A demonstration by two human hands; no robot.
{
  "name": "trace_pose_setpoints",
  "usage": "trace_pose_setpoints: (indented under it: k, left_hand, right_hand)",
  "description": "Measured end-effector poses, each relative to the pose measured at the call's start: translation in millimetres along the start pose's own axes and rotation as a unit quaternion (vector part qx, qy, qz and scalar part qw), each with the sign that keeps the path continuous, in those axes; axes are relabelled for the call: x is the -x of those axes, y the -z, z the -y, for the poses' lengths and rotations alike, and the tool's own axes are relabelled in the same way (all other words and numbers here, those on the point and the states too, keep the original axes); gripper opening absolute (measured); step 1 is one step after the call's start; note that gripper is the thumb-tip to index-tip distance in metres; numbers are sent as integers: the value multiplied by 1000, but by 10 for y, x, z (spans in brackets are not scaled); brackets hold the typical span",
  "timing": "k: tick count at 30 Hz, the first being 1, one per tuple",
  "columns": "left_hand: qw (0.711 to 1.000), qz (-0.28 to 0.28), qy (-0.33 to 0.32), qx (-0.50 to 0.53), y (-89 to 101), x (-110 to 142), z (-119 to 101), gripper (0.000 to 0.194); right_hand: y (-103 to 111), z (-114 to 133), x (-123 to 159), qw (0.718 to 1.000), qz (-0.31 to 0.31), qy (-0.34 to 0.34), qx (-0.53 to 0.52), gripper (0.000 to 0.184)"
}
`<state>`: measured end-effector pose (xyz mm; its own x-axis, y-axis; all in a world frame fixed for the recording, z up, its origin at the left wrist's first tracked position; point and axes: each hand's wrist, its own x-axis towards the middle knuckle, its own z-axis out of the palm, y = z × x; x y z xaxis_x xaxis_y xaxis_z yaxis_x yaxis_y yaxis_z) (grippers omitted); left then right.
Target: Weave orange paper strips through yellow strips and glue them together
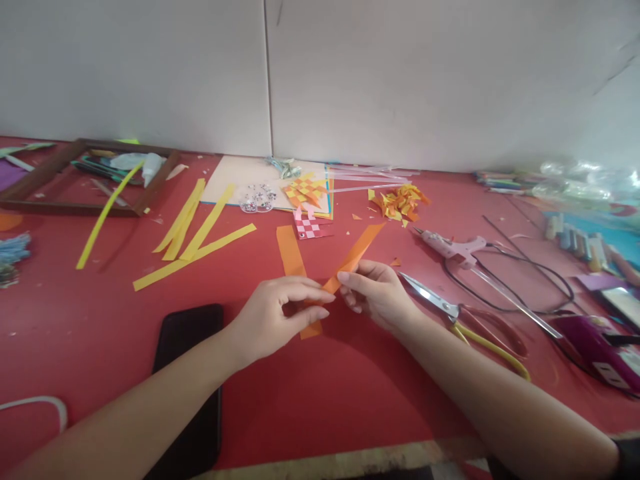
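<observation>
Between the fingers of my right hand [373,290] is an orange paper strip [361,248], slanting up to the right above the table. My left hand [280,310] is at the strip's lower end, thumb and fingertips a little apart; whether they touch it I cannot tell. Under my left fingers a second orange paper strip [291,250] lies on the red table, its middle partly covered. Just beyond the strips sit a small pink-and-white checkered woven paper fish [309,225] and a yellow-and-orange woven paper piece [304,191].
Yellow paper strips [210,223] lie at the left, near a wooden frame [75,210] holding supplies. A black phone [193,400] rests by my left forearm. Scissors [435,300] and a corded pink glue gun [453,247] are at the right. Orange paper scraps [400,202] are heaped behind.
</observation>
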<state>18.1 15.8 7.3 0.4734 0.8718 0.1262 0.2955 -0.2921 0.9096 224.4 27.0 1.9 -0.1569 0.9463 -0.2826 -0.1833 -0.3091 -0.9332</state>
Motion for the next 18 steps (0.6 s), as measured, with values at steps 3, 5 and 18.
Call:
trace_pose_setpoints:
  k: [3,5,18]
  left_hand:
    - [1000,8,-5,-1,3,3,10,18]
    - [1000,11,-4,-2,-1,12,18,18]
    - [998,56,16,0,22,1,8,28]
  right_hand:
    - [-2,8,3,1000,-1,6,7,31]
    - [2,8,1,1000,-4,7,5,32]
    - [49,-5,-24,999,3,19,26,32]
